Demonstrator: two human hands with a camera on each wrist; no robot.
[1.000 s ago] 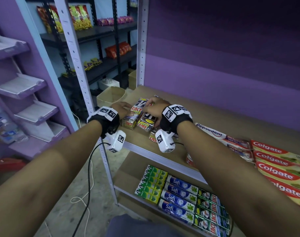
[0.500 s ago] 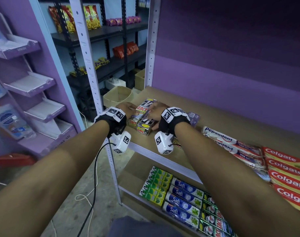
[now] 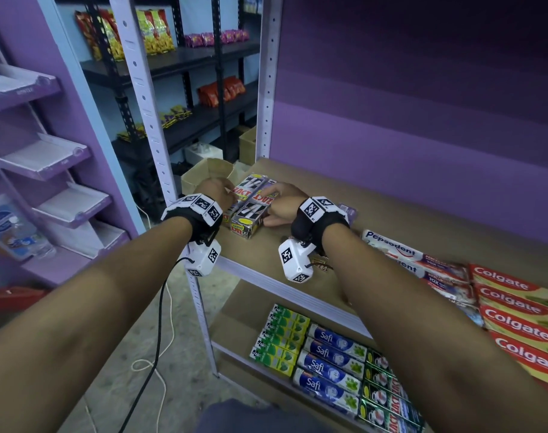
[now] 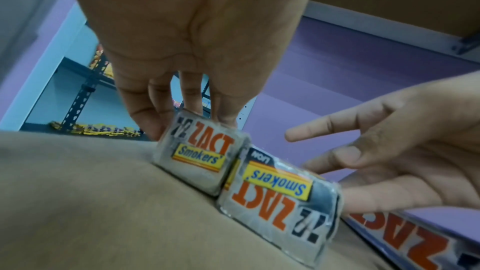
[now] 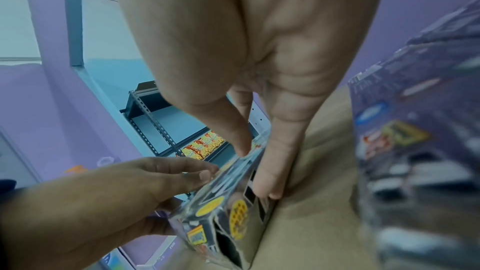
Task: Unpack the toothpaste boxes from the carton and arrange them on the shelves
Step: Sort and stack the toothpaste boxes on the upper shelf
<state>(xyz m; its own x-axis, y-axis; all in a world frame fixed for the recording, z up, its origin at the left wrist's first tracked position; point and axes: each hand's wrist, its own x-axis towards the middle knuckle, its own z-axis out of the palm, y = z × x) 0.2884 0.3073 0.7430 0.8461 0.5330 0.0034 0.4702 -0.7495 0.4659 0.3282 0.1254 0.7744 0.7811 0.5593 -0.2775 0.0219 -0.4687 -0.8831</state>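
Left hand [image 3: 217,191] pinches one Zact box [image 4: 198,154] (on the shelf [image 3: 375,214]); right hand [image 3: 283,204], fingers straight, presses its neighbour [image 4: 279,194]

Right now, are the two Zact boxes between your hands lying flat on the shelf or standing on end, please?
Lying flat: both Zact boxes rest lengthwise, side by side on the shelf, small end flaps facing the left wrist camera.

My head cam looks forward-down over both forearms at shelf [image 3: 391,210]. Wrist cams sit low, very near, facing along fingers (wide-angle). All three share Zact boxes [image 3: 251,210] [image 4: 280,188] [image 5: 233,202].
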